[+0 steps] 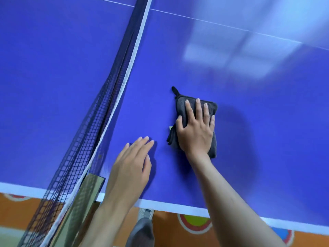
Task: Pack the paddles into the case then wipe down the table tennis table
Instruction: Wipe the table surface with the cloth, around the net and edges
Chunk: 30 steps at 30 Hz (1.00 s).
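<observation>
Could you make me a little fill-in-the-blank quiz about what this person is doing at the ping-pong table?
1. The right hand presses a folded dark ____ flat on the blue table tennis table.
2. The left hand rests open on the table and holds ____.
3. The net stands on the ____ hand's side.

Missing words: cloth; nothing; left

Table tennis table (249, 86): fills most of the frame, near edge along the bottom. Net (99, 122): runs from top centre down to lower left, its post (83, 198) clamped at the table's near edge. Cloth (194, 120): on the table, centre frame, right of the net. Right hand (195, 129): flat on the cloth. Left hand (131, 166): lower centre, between net and cloth, over the table. Floor (169, 227): bottom strip, below the table edge.
</observation>
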Available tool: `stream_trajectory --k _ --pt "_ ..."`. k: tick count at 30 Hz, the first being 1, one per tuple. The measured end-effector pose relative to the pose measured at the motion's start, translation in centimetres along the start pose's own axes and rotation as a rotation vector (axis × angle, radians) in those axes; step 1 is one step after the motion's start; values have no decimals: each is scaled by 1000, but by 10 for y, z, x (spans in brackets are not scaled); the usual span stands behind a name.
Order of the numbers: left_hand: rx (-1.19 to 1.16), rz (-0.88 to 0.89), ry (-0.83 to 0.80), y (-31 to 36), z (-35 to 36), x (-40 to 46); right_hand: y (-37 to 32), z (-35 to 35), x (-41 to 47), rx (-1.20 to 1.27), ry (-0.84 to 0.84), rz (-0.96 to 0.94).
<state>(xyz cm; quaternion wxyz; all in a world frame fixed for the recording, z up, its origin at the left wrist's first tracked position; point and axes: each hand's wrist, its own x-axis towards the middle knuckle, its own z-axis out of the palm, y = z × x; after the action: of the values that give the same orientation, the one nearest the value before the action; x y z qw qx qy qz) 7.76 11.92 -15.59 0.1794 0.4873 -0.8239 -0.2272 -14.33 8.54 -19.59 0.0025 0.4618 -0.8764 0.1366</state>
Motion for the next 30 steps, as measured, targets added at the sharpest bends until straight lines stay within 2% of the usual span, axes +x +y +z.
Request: stream_trajectory --k 5,12,20,26,30 --pt "-7 64 70 1 4 17 6 2 63 33 -45 -9" --pt "45 79 54 23 13 26 12 4 61 21 -28 -75" --pt "94 67 79 61 8 -27 48 -20 -72 12 52 -124" --pt "76 -5 42 99 0 -65 91 -54 -188 2 -30 -143" --pt "64 -33 17 116 5 -76 111 -62 -225 -21 -60 -119"
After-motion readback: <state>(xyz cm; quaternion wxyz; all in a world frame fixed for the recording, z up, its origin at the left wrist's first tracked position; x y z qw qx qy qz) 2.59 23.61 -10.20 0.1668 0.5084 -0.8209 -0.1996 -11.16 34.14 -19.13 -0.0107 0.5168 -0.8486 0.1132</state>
